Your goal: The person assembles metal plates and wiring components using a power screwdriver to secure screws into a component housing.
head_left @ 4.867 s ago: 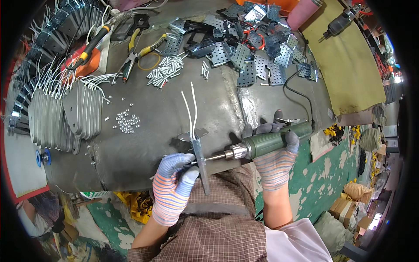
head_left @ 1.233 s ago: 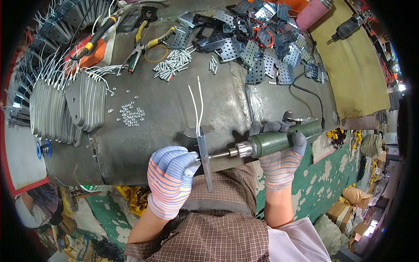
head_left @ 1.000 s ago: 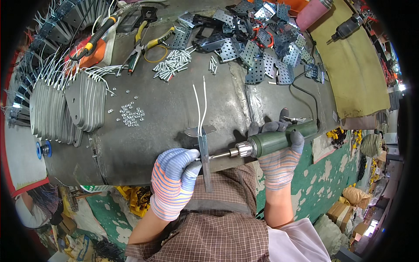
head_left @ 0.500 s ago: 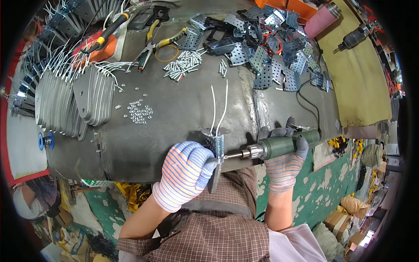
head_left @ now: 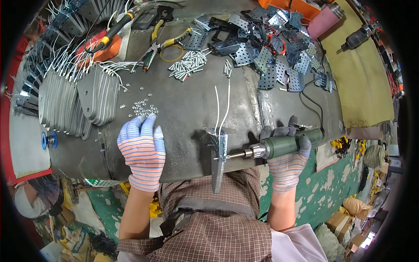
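Observation:
My right hand point(head_left: 284, 168), in a striped glove with grey fingertips, is wrapped round a green electric screwdriver point(head_left: 288, 146). The tool lies level, its bit pointing left against the side of a perforated metal bracket point(head_left: 221, 146). That bracket stands at the bench's front edge on a grey plate point(head_left: 216, 174), and two white wires point(head_left: 226, 105) rise from it. My left hand point(head_left: 142, 150), gloved alike, reaches forward with fingers stretched and thumb apart. Its fingertips are at the near side of a scatter of small shiny nuts point(head_left: 142, 106); whether a nut is under them is hidden.
Screws point(head_left: 188, 65) lie in a heap farther back, with yellow-handled pliers point(head_left: 172, 40) beside them. Perforated brackets point(head_left: 279, 70) pile up at the back right. Grey plates with white wires point(head_left: 61, 102) stand along the left. A cord point(head_left: 315, 100) runs from the screwdriver.
My left hand has let go of the bracket and moved left to the nuts. The right hand and screwdriver keep their place against the bracket.

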`<state>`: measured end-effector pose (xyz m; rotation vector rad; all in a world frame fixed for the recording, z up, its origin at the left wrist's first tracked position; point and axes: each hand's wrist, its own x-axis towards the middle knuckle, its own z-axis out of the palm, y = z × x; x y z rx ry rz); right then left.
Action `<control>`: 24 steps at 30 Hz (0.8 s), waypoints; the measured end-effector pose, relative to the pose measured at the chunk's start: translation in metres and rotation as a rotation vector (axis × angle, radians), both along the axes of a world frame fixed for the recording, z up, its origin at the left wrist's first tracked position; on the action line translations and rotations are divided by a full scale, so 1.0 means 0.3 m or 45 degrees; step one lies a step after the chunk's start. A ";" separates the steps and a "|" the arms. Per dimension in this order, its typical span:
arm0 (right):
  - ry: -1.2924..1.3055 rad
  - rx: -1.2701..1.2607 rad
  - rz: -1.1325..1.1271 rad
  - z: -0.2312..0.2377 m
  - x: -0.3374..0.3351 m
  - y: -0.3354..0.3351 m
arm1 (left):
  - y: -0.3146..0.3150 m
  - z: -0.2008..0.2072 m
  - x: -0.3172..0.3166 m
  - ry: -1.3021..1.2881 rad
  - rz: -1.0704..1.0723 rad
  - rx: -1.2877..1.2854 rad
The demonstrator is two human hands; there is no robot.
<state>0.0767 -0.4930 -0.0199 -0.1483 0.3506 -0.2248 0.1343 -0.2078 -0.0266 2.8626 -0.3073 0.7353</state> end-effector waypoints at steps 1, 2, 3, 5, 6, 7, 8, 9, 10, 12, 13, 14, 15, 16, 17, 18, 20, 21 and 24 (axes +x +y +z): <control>0.002 -0.001 0.002 0.002 0.000 0.003 | -0.001 -0.005 0.002 0.001 -0.004 -0.002; 0.005 -0.001 0.005 0.004 -0.001 0.005 | -0.002 -0.010 0.003 0.010 0.018 -0.064; 0.006 -0.003 0.002 0.006 -0.001 0.007 | -0.002 -0.013 0.004 0.020 0.040 -0.125; 0.000 0.020 0.002 0.011 0.001 0.011 | -0.007 -0.009 0.006 0.046 0.030 -0.155; 0.001 0.019 0.003 0.011 0.001 0.011 | -0.009 -0.006 0.008 0.072 0.021 -0.183; 0.005 0.017 -0.001 0.010 0.000 0.009 | -0.004 -0.005 0.012 0.073 0.021 -0.184; 0.008 0.015 -0.004 0.010 -0.001 0.008 | 0.006 -0.005 0.018 0.132 0.008 -0.199; 0.008 0.015 -0.005 0.011 0.000 0.008 | 0.010 -0.003 0.023 0.190 -0.005 -0.214; 0.001 0.017 -0.001 0.015 0.002 0.009 | 0.007 0.002 0.030 0.191 -0.007 -0.216; -0.006 0.016 -0.003 0.020 0.002 0.008 | 0.000 0.015 0.040 0.160 -0.075 -0.139; -0.003 0.001 -0.006 0.020 0.000 0.009 | -0.006 0.018 0.034 0.162 -0.086 -0.140; 0.001 -0.016 -0.011 0.020 -0.003 0.009 | -0.017 0.019 0.014 0.243 -0.126 -0.436; 0.003 -0.018 -0.025 0.022 -0.001 0.010 | -0.030 0.021 -0.009 0.327 -0.166 -0.732; 0.011 -0.008 -0.022 0.024 -0.001 0.011 | -0.049 0.030 -0.047 0.337 -0.177 -0.735; 0.016 0.007 -0.011 0.026 -0.001 0.010 | -0.078 0.049 -0.094 0.645 -0.255 -1.504; 0.019 0.006 -0.016 0.025 -0.006 0.008 | -0.107 0.059 -0.130 0.951 -0.321 -2.275; 0.005 -0.001 0.005 0.025 -0.005 0.012 | -0.150 0.037 -0.171 1.089 -0.366 -2.479; 0.007 -0.002 0.007 0.023 -0.005 0.013 | -0.165 0.022 -0.182 1.120 -0.330 -2.553; 0.002 0.005 0.002 0.022 -0.012 0.009 | -0.186 0.007 -0.193 1.112 -0.273 -2.518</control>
